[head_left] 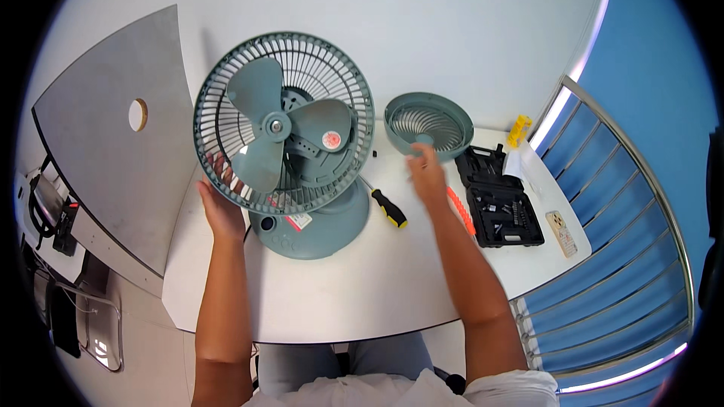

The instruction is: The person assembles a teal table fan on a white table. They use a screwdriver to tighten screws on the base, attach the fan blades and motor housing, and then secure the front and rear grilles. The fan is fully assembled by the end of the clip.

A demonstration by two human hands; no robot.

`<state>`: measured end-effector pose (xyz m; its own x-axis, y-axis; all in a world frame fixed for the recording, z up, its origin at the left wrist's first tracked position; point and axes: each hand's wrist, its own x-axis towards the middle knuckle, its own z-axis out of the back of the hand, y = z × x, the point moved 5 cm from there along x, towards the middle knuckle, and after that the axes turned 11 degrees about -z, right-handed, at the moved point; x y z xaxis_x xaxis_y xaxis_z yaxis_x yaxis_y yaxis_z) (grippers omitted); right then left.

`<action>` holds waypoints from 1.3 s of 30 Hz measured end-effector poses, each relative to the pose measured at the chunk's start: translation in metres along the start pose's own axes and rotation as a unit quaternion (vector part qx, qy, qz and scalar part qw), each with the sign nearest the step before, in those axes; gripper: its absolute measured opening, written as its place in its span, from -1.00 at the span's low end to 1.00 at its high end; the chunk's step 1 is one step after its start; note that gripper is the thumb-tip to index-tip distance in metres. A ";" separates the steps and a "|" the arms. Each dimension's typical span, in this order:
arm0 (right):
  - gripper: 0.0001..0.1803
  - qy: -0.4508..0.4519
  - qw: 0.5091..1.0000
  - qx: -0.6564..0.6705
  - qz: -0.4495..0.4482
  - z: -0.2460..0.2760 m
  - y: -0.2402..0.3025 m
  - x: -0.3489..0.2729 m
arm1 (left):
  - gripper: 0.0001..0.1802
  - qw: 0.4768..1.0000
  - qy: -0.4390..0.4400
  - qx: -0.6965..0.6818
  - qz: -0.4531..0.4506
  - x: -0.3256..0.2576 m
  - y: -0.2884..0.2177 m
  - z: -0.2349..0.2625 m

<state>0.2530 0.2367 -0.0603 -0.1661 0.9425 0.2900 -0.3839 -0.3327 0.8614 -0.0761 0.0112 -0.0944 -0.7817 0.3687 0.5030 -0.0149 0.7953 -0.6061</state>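
A grey-green desk fan (317,234) stands on the left part of the table, its three blades (256,90) bare within the rear grille (360,79). My left hand (222,207) holds that grille at its lower left rim; the fingers show through the slats behind it and the thumb is outside. To the right, the round front grille cover (460,124) leans near the wall with its hollow side up. My right hand (427,177) is at the cover's lower rim, slightly blurred. Whether its fingers grip the rim cannot be made out.
A black and yellow screwdriver (390,209) lies beside the fan base. Farther right are an orange ribbed strip (461,212), an opened black tool case (504,215), a yellow object (519,130) and a beige remote control (561,234). A grey panel (113,128) borders the left; a metal railing (664,203), the right.
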 end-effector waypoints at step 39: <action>-0.78 -0.097 0.958 0.003 0.272 0.210 0.110 -0.054 | -0.42 0.934 -0.091 0.204 -0.280 -0.011 -0.054 -0.009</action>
<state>0.4105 0.1556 0.1067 -0.1683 0.6187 0.7674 -0.2825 -0.7761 0.5638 -0.0607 -0.0312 -0.0614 -0.6722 -0.1677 0.7211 -0.6606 0.5757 -0.4819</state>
